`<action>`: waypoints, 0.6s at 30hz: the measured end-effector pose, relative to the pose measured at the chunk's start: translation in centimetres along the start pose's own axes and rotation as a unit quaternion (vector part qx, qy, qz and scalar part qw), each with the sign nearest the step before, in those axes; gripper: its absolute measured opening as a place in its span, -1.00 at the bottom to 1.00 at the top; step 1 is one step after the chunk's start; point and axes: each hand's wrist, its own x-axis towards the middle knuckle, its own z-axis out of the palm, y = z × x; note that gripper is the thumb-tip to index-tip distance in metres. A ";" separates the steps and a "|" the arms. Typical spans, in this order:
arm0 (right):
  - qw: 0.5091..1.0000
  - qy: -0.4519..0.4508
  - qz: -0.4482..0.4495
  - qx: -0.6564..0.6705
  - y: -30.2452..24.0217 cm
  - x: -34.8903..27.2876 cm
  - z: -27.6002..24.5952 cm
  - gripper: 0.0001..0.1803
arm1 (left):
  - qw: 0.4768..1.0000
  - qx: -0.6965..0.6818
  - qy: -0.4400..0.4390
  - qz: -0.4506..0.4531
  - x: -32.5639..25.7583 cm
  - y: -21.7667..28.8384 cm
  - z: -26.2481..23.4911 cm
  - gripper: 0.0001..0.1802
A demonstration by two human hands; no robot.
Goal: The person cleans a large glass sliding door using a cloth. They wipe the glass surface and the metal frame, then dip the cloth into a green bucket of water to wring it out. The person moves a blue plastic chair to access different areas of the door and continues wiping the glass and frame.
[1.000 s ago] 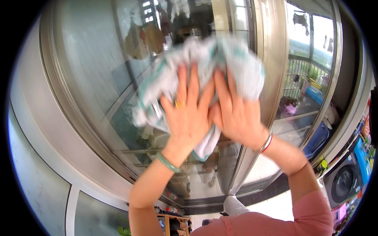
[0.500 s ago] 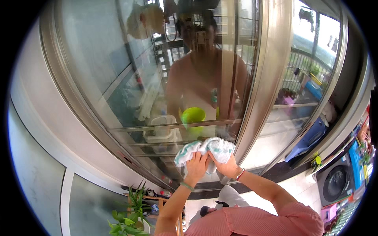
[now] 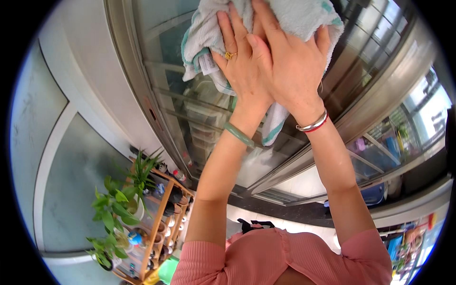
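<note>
A metal-framed glass door fills most of the view ahead, with a frosted panel in a pale frame to its left. Below is the person's pink ribbed top, and to the left of it stands a wooden rack with shoes on its shelves and leafy potted plants on top. The white cloth with green edging lies bunched against the glass at the upper middle, one corner hanging below the wrists. Both hands press it palm down: the left hand has its fingers extended upward, and the right hand, fingers spread, overlaps it (the right thumb lies across the back of the left). Smaller still are the green bangle on the left wrist, the silver bangle beside a red band on the right, and a gold-coloured ring on a left finger.
</note>
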 end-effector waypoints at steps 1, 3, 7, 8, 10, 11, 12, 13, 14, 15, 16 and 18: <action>0.984 0.161 -0.033 0.062 0.0 -0.2 3.1 -0.48 | 1.000 -0.012 0.001 -0.028 -1.0 -0.2 -0.1 -0.25; 0.983 0.149 -0.094 0.056 -1.2 -2.1 5.2 -0.55 | 0.996 0.023 0.029 -0.086 -4.0 -2.2 1.0 -0.24; 0.981 0.094 -0.118 0.125 -5.6 -4.1 6.6 -0.59 | 0.967 0.000 -0.013 -0.255 -8.4 -5.8 1.0 -0.21; 0.976 0.085 -0.123 0.157 -6.9 -4.8 7.9 -0.58 | 0.961 -0.002 -0.013 -0.275 -9.8 -6.8 1.4 -0.22; 0.962 0.068 -0.132 0.228 -10.0 -6.1 10.4 -0.57 | 0.951 0.001 -0.010 -0.309 -12.6 -9.4 1.8 -0.22; 0.956 0.036 -0.170 0.236 -10.9 -6.7 11.2 -0.53 | 0.945 0.006 -0.009 -0.326 -14.2 -11.0 2.0 -0.23; 0.949 0.004 -0.206 0.238 -12.0 -7.0 11.7 -0.48 | 0.938 0.006 -0.010 -0.346 -16.0 -12.5 2.2 -0.23; 0.944 -0.011 -0.237 0.228 -12.8 -8.2 13.1 -0.53 | 0.931 0.003 -0.017 -0.363 -18.0 -13.5 2.7 -0.23; 0.939 -0.032 -0.249 0.236 -14.2 -9.0 13.9 -0.58 | 0.923 0.007 -0.022 -0.384 -20.0 -15.4 2.7 -0.24; 0.932 -0.051 -0.266 0.243 -15.8 -9.7 14.3 -0.63 | 0.913 0.011 -0.024 -0.407 -22.2 -17.0 2.5 -0.24; 0.922 -0.067 -0.282 0.255 -17.5 -10.6 15.2 -0.68 | 0.902 0.021 -0.024 -0.430 -24.7 -18.7 2.0 -0.24; 0.904 -0.088 -0.321 0.269 -20.0 -13.7 17.7 -0.77 | 0.876 0.023 -0.049 -0.478 -31.0 -20.3 1.6 -0.25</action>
